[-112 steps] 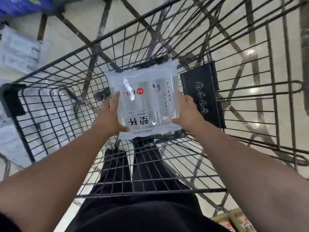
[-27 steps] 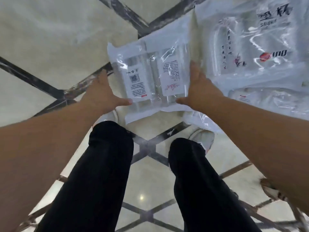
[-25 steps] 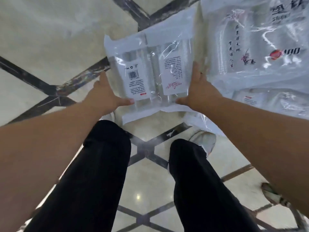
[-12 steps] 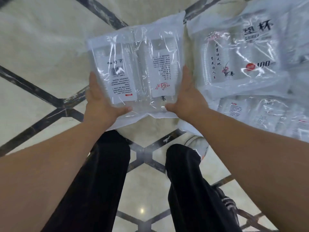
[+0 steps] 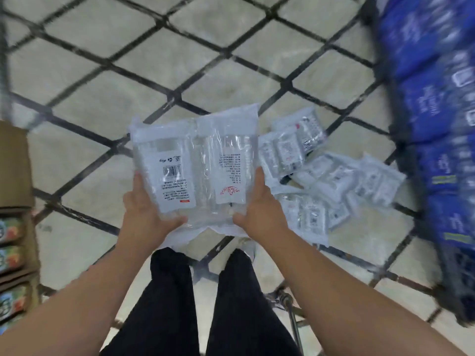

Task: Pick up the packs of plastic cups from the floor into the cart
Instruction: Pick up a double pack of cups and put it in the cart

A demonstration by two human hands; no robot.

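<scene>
A: Where does the job stand?

B: You hold one pack of plastic cups (image 5: pixel 198 170) in the air above your knees, barcode side up. Your left hand (image 5: pixel 144 214) and right hand (image 5: pixel 262 209) each grip a lower corner, thumbs on the front and fingers (image 5: pixel 136 179) wrapped along the edges.

A: And the rest?

B: A heap of packs (image 5: pixel 321 181) lies on the floor (image 5: pixel 102 111) just to your right, near the stacked blue bales (image 5: pixel 431 124). It is too blurred to count. The cart basket is out of view, so I cannot tell what it holds. This pack is lifted but not yet loaded, and plenty of lifting remains.
</scene>
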